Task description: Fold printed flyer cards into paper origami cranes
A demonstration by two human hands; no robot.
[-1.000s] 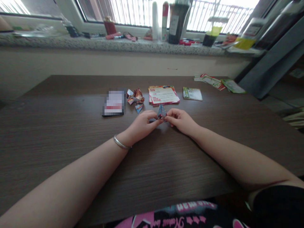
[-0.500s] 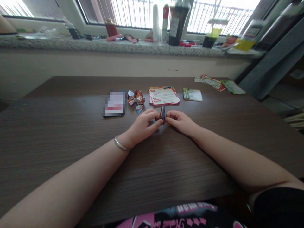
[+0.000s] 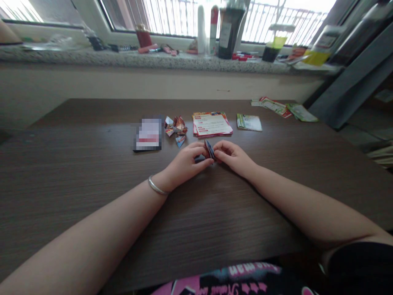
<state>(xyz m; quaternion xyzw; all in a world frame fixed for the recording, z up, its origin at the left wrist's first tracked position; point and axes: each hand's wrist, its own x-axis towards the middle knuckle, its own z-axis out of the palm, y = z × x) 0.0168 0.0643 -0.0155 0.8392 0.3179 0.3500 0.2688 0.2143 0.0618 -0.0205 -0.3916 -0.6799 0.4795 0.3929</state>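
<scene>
Between my two hands a small piece of folded printed paper is held on edge, just above the table. My left hand pinches it from the left, thumb in front and fingers behind. From the right, my right hand grips its other side with thumb and fingertips. The fingers hide part of the paper. Just behind my left hand lie folded paper shapes with shiny brown and blue print. A stack of printed cards rests beyond the hands.
On the brown table, a dark flat item with a blurred pale face lies at left. A smaller card pile and scattered cards lie at right. Bottles and a dark cup stand on the stone windowsill.
The folded paper has tilted, its top leaning left, and more of its printed side shows. Both hands have shifted only slightly. The things on the table have stayed put.
</scene>
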